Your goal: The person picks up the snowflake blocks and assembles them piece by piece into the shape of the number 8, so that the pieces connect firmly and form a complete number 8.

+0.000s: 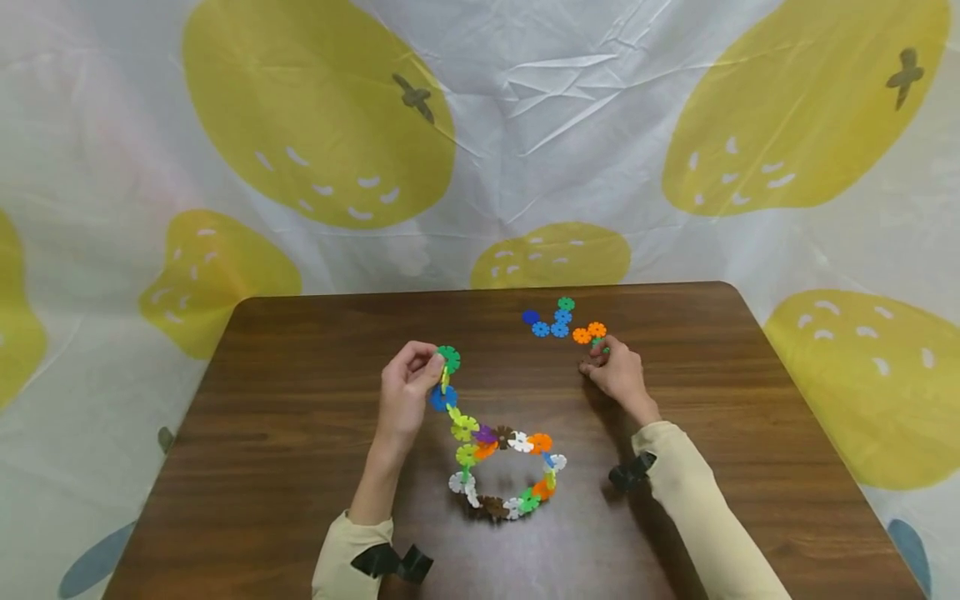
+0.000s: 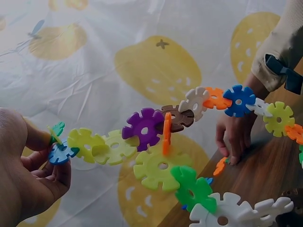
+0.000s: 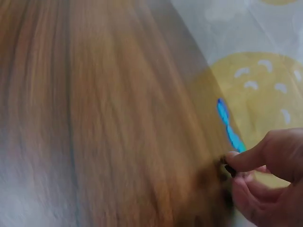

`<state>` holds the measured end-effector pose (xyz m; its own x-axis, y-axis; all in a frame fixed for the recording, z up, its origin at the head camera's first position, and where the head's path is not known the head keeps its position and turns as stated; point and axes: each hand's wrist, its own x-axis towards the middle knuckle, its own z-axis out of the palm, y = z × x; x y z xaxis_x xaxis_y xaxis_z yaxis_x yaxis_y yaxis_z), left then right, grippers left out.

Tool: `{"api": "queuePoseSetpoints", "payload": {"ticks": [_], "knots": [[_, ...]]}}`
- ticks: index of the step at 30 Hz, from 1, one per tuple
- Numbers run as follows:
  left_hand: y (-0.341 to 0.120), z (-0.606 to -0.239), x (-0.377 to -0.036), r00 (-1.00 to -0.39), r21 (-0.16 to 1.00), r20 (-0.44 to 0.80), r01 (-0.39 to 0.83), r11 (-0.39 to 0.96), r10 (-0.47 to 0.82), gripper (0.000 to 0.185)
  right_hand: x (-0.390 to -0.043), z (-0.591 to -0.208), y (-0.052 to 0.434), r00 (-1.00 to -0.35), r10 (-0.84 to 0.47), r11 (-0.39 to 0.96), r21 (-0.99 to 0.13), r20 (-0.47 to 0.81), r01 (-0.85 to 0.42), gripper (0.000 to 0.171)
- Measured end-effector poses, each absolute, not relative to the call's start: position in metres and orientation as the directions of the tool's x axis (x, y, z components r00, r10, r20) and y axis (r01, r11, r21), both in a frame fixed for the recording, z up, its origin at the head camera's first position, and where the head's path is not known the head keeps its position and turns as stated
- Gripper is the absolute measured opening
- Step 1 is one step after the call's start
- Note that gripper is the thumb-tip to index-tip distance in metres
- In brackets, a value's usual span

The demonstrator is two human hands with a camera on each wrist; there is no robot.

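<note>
My left hand pinches the upper end of a chain of linked plastic snowflake discs, close to a green disc. From there the chain runs down past a blue disc to a loop of many-coloured discs, with a purple disc and a white disc among them. At the far right of the table, my right hand pinches a small dark brown disc between thumb and fingers, partly hidden by them. Orange discs and a green disc lie right by its fingertips.
Several loose blue discs and a green one lie near the back edge of the brown wooden table. Behind the table hangs a pale curtain printed with yellow fruit. Black straps are on both sleeves.
</note>
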<state>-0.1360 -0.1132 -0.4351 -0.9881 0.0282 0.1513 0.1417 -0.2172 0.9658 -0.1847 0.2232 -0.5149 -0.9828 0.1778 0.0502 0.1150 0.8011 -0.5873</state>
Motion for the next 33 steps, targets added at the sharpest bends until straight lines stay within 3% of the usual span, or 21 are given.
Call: {"api": "queuePoseSetpoints", "payload": {"ticks": [6, 15, 25, 33], "knots": [[-0.11, -0.434, -0.136, -0.988, 0.968, 0.152, 0.141, -0.21, 0.04, 0.017, -0.181, -0.497, 0.208, -0.991, 0.065, 0.705, -0.708, 0.12, -0.039, 0.015], [-0.106, -0.434, -0.138, -0.99, 0.977, 0.132, 0.121, -0.174, 0.05, 0.016, -0.169, -0.44, 0.165, -0.977, -0.088, 0.324, -0.922, 0.193, -0.211, 0.021], [-0.097, -0.433, -0.139, -0.989, 0.98, 0.125, 0.11, -0.168, 0.082, 0.016, -0.151, -0.409, 0.126, -0.89, -0.213, 0.203, -0.873, 0.404, -0.444, 0.016], [-0.092, -0.433, -0.137, -0.987, 0.983, 0.123, 0.107, -0.148, 0.105, 0.013, -0.147, -0.407, 0.114, -0.847, -0.265, 0.181, -0.839, 0.46, -0.513, 0.015]]}}
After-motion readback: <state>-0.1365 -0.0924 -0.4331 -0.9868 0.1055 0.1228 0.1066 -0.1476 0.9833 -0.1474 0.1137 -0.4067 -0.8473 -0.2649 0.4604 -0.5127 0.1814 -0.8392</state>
